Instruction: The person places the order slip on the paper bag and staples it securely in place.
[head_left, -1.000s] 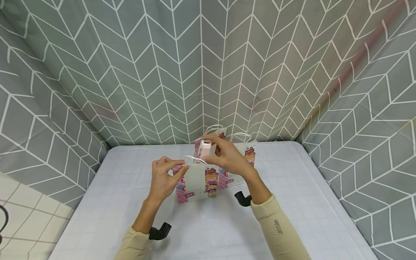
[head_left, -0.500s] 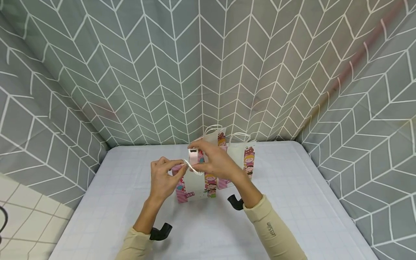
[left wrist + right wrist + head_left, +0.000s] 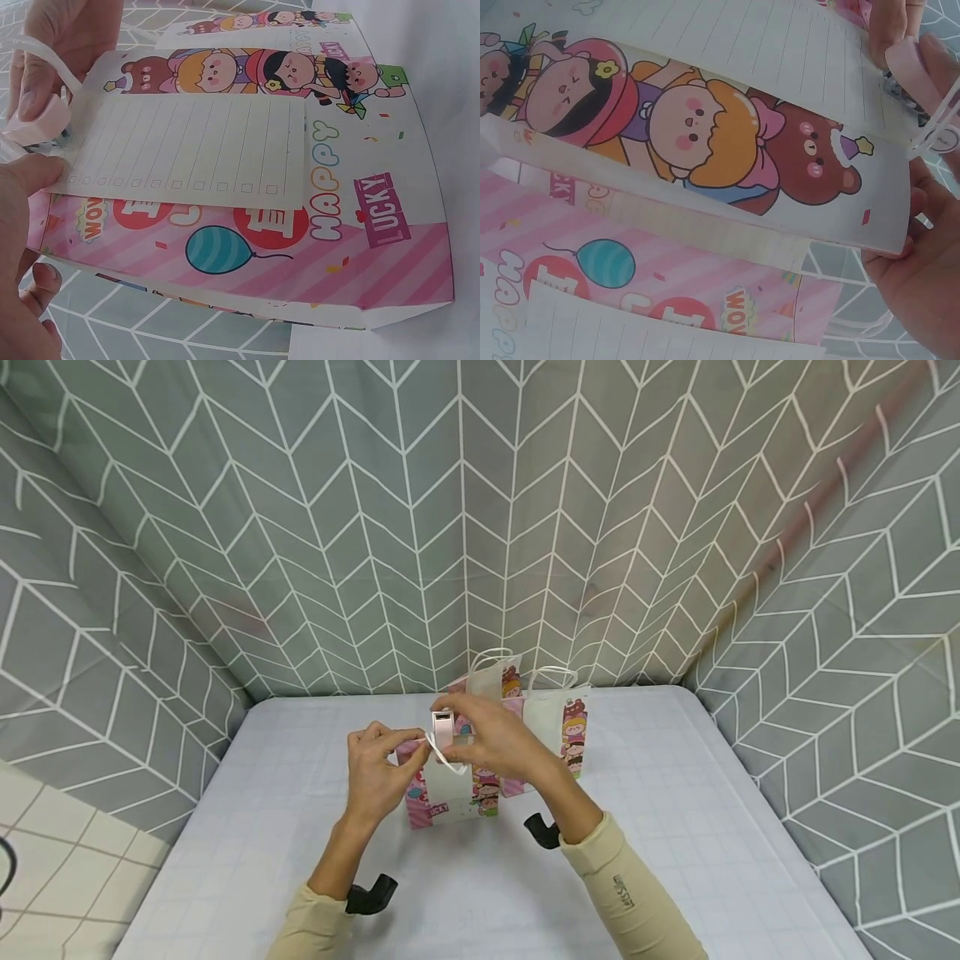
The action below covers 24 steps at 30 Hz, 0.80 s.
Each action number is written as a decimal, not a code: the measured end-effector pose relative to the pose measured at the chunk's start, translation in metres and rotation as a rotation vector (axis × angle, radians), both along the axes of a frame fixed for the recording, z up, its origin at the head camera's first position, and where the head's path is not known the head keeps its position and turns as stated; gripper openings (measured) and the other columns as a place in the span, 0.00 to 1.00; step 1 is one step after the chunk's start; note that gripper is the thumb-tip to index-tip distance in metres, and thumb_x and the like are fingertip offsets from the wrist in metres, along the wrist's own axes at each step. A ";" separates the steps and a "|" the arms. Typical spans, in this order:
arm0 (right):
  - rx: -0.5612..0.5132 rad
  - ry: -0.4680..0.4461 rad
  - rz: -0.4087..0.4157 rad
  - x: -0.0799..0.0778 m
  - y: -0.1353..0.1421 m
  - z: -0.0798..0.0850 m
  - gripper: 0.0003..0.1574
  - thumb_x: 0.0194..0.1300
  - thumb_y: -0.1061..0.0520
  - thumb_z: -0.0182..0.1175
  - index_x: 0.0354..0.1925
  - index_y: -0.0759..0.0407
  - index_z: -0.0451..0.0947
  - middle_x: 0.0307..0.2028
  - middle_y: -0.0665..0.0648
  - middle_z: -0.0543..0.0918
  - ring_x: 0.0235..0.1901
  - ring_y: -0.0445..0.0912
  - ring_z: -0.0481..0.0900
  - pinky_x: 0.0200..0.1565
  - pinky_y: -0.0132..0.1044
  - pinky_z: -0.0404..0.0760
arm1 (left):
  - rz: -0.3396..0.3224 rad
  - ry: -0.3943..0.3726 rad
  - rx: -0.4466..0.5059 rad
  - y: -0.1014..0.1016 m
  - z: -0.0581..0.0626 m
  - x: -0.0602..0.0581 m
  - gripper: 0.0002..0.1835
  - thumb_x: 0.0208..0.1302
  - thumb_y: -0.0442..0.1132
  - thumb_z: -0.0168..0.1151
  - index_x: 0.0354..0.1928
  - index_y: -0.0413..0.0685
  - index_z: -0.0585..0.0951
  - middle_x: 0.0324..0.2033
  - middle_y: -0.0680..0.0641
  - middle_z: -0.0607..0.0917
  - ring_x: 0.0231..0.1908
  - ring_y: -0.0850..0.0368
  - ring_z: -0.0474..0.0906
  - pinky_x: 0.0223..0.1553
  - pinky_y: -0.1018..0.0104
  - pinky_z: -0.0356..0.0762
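Observation:
My left hand (image 3: 375, 777) pinches the top left corner of a paper gift bag (image 3: 487, 797) between thumb and fingers. A lined sheet of paper (image 3: 187, 150) lies flat on the bag's front, its upper end at the bag's top edge. My right hand (image 3: 498, 739) grips a small pink stapler (image 3: 443, 731) between thumb and fingers, at the same top edge. In the left wrist view the stapler sits over the sheet's end, close to my left thumb (image 3: 30, 172). The bag's white cord handle (image 3: 450, 762) loops in front of the stapler.
Two similar gift bags with white handles stand behind, one at the back (image 3: 487, 681) and one to the right (image 3: 573, 735). They stand on a white-covered table (image 3: 240, 827). Grey patterned curtains (image 3: 465, 527) enclose the back and sides.
My right hand has brought the stapler left and toward me, from behind the front bag to its top edge. The handle now hangs forward. My left hand has barely moved.

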State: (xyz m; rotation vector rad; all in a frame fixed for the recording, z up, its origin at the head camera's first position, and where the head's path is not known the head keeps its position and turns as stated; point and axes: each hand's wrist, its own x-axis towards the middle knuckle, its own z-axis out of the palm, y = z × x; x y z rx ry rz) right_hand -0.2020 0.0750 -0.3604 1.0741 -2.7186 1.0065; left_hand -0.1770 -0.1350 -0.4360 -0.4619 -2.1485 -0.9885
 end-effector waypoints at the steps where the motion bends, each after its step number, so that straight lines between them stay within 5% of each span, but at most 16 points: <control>1: 0.009 -0.002 -0.007 0.000 0.000 0.000 0.38 0.59 0.50 0.75 0.65 0.49 0.73 0.64 0.50 0.77 0.63 0.46 0.75 0.62 0.47 0.74 | 0.000 -0.002 0.000 0.000 0.000 0.000 0.10 0.51 0.38 0.79 0.37 0.45 0.91 0.19 0.51 0.82 0.28 0.56 0.68 0.45 0.51 0.56; 13: 0.066 -0.051 -0.052 0.003 0.005 0.004 0.36 0.60 0.47 0.73 0.65 0.45 0.73 0.50 0.50 0.86 0.51 0.50 0.79 0.47 0.49 0.80 | -0.007 -0.021 -0.001 -0.001 0.000 0.000 0.10 0.52 0.38 0.79 0.37 0.46 0.91 0.19 0.52 0.82 0.29 0.58 0.66 0.45 0.51 0.56; 24: 0.077 0.082 -0.094 0.006 0.002 -0.004 0.35 0.59 0.48 0.74 0.63 0.45 0.75 0.45 0.48 0.87 0.40 0.43 0.75 0.38 0.38 0.75 | -0.022 0.002 0.012 0.000 -0.001 0.000 0.09 0.52 0.37 0.79 0.37 0.47 0.91 0.20 0.52 0.84 0.29 0.59 0.67 0.43 0.52 0.56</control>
